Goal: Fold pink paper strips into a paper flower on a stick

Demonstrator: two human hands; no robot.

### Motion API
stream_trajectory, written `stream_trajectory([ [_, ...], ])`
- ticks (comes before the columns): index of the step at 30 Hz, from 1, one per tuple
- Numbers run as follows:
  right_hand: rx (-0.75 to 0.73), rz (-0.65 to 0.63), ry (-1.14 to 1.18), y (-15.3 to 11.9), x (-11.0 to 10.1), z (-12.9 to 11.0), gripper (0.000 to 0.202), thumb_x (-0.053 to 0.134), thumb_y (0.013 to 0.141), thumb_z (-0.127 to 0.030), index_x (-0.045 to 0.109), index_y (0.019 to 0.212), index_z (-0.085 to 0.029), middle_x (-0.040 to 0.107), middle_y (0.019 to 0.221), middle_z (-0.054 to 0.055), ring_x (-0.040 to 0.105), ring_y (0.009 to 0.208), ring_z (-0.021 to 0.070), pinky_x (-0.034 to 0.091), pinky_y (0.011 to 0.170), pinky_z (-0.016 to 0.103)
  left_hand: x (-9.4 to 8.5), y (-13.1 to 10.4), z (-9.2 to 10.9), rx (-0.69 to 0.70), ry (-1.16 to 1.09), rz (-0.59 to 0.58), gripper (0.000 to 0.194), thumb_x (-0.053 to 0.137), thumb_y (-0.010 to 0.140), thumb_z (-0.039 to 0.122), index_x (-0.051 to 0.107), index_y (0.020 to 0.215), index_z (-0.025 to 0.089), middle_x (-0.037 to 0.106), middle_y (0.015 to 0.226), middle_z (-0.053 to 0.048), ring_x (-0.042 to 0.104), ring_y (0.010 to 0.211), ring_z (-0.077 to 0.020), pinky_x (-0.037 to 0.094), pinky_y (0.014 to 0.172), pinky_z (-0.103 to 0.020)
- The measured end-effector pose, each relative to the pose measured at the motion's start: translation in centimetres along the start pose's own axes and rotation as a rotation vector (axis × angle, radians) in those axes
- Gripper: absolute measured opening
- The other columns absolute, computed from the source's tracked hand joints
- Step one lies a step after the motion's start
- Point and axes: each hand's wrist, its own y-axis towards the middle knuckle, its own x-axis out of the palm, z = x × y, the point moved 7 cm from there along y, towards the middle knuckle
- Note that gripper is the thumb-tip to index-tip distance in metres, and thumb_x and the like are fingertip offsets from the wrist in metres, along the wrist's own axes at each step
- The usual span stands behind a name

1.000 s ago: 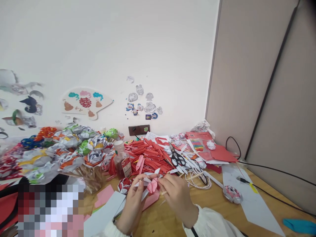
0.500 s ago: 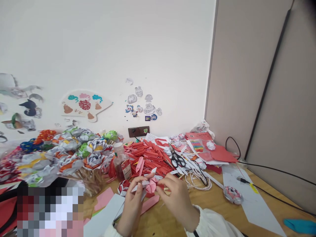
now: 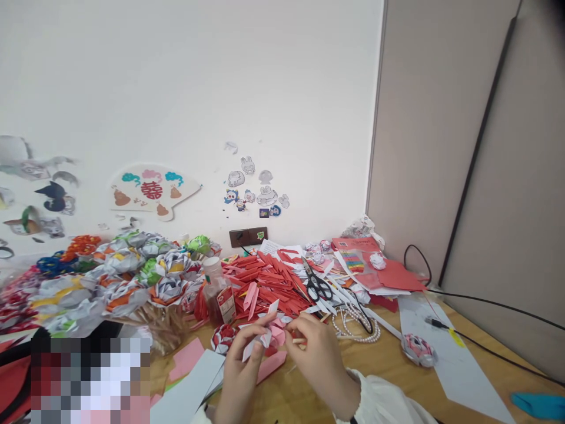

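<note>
A pink and white folded-paper flower [image 3: 277,334] is held up just above the wooden table, between my two hands. My left hand [image 3: 245,356] pinches its white side between thumb and fingers, a white paper point sticking up above them. At its pink side, my right hand [image 3: 318,347] has thumb and forefinger closed on the edge. A small pale stick-like bit shows at the right fingers; I cannot tell what it is. Under the flower lies a pink folded strip [image 3: 271,366]. A red and white paper flower [image 3: 223,337] rests just left of my left hand.
Red folded strips [image 3: 265,274] are heaped behind my hands, with black-handled scissors [image 3: 318,287] and a pearl string [image 3: 355,324] to their right. A clear bottle [image 3: 212,274] stands beside many paper flowers [image 3: 128,265] at left. Black cables [image 3: 494,347] cross the right side.
The flower has turned in my hands, so less of its pink side shows and more white faces me. My right hand has shifted slightly right.
</note>
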Motion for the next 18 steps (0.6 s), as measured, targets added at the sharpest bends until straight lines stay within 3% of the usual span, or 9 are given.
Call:
stream_trajectory([
  [7, 0.004, 0.002, 0.064, 0.0, -0.1, 0.1, 0.014, 0.048, 0.079, -0.015, 0.055, 0.068, -0.019, 0.052, 0.067, 0.001, 0.05, 0.061, 0.0126, 0.035, 0.049, 0.018, -0.2, -0.3, 0.7, 0.058, 0.063, -0.024, 0.022, 0.059, 0.072, 0.045, 0.063, 0.076, 0.024, 0.065, 0.107, -0.008, 0.055, 0.104, -0.0272, 0.042, 0.088, -0.038],
  [18, 0.034, 0.093, 0.096, -0.5, -0.3, 0.1, 0.011, 0.049, 0.075, -0.012, 0.053, 0.067, -0.019, 0.053, 0.067, 0.001, 0.051, 0.06, 0.0129, 0.036, 0.05, 0.019, 0.2, -0.9, 1.7, 0.104, 0.098, 0.022, 0.023, 0.062, 0.068, 0.046, 0.063, 0.074, 0.024, 0.065, 0.109, -0.01, 0.054, 0.107, -0.0293, 0.039, 0.092, -0.039],
])
